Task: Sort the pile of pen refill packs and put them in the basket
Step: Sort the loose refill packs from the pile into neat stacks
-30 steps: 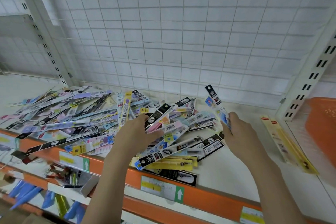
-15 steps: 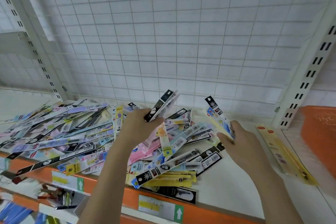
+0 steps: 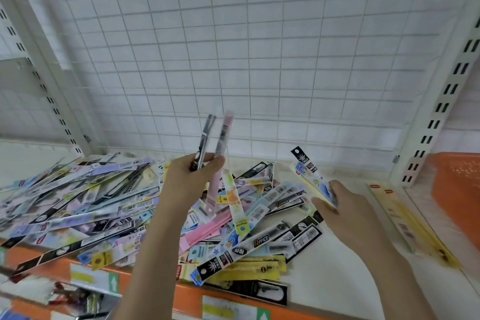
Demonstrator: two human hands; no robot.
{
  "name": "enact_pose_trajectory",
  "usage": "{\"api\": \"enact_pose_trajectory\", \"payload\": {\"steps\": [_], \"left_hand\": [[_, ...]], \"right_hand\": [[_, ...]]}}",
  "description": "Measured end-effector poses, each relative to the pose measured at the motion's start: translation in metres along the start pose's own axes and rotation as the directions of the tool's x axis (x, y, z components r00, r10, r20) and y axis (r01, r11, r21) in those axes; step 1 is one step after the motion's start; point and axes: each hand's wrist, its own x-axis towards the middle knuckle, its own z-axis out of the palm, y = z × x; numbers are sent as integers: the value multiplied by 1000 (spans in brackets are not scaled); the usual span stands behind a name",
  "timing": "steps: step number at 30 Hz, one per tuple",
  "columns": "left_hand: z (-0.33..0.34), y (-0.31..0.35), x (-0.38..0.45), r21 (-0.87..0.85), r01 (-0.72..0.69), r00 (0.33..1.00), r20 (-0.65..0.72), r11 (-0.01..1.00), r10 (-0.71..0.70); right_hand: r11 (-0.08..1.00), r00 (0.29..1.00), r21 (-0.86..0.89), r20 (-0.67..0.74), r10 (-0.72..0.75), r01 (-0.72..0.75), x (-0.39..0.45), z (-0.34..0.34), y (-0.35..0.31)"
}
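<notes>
The left hand (image 3: 193,176) is pinching a black pack (image 3: 205,138) and a pink pack (image 3: 220,153) by their lower ends, tips pointing to twelve o'clock. The right hand (image 3: 340,205) is gripping a small bundle of packs (image 3: 310,171). The pile (image 3: 109,205) is sprawling at nine o'clock, the orange basket (image 3: 457,189) waiting at three. These flat sleeves look light, bendy and slick, so holding near an end seems wise.

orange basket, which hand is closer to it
Right. The right hand, holding a few packs, is just left of the orange basket at the shelf's right end. The left hand is farther left, above the pile.
</notes>
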Motion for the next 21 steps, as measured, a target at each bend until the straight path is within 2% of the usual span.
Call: {"api": "enact_pose_trajectory", "payload": {"steps": [5,14,21], "left_hand": [[-7,-5,0,-141,12,999,-51,990,-19],[-27,-33,19,-124,144,990,13,982,-144],[-50,-51,38,23,66,997,39,998,-67]], "right_hand": [[997,999,-67,39,-25,27,7,7,-7],[978,985,-156,129,-116,136,28,32,-59],[976,972,-190,226,-58,103,54,69,-93]]}}
